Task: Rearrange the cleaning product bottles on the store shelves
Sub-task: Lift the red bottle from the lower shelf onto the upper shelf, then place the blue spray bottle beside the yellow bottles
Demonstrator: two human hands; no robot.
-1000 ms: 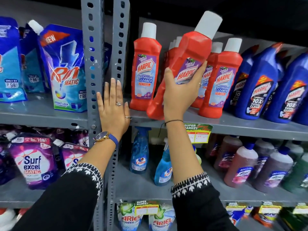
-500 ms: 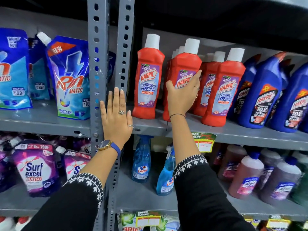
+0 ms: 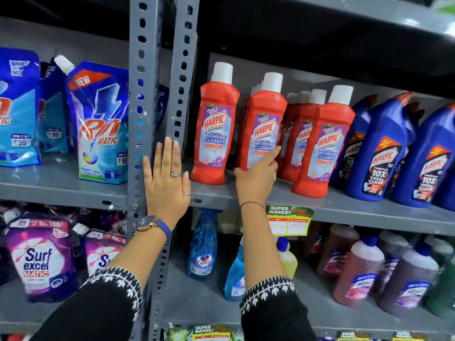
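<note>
Several red Harpic bathroom cleaner bottles with white caps stand upright on the grey middle shelf (image 3: 344, 207). My right hand (image 3: 256, 178) grips the base of the second red bottle (image 3: 263, 124), thumb at its left edge and index finger stretched across the label. The leftmost red bottle (image 3: 215, 124) stands free beside it, and another red bottle (image 3: 325, 143) stands to the right. My left hand (image 3: 166, 183) lies flat, fingers spread, against the grey perforated shelf upright (image 3: 145, 94), holding nothing.
Blue Harpic bottles (image 3: 384, 153) fill the shelf's right end. Blue Rin Matic pouches (image 3: 101, 124) stand left of the upright. Below are Surf Excel pouches (image 3: 39, 257), blue Colin spray bottles (image 3: 203, 244), brown bottles (image 3: 357, 269) and a price tag (image 3: 289, 220).
The red bottle, tilted and lifted a second ago, now stands upright on the shelf. My right hand slid down from its label to its base. My left hand stayed on the upright.
</note>
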